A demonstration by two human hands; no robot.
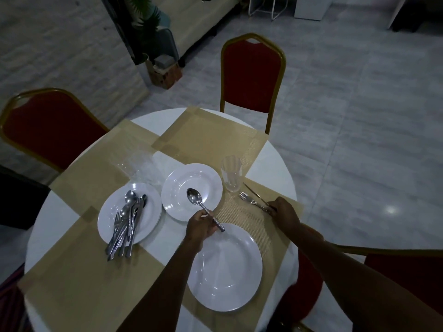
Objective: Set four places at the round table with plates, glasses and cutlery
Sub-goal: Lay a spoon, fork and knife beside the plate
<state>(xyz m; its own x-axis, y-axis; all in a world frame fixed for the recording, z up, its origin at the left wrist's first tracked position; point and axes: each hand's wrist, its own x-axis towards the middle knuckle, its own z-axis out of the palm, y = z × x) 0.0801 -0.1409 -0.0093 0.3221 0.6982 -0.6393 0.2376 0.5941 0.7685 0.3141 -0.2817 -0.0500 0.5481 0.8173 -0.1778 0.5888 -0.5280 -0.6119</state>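
The spoon (203, 207) is up off the desk (60, 212), held by the left hand (200, 227) with its fingers curled round the lower handle. Its bowl hangs over the middle plate (191, 191), and its long axis runs from bowl at far left to handle end at near right, that end reaching over the rim of the near plate (225, 268).

The right hand (282, 210) is down on the gold placemat (254, 219), fingers pinching the handle ends of a fork (250, 200) and a knife (254, 192). Both lie flat on the mat, side by side, tips pointing away to the far left, toward a clear glass (230, 173) standing upright just beyond them and right of the middle plate.

On the left a third plate (107, 219) carries the spare cutlery (127, 224) in a loose bundle, handles sticking out over its near rim. More clear glasses (134, 164) stand behind it, hard to make out. Red chairs (251, 75) with gold frames ring the desk.
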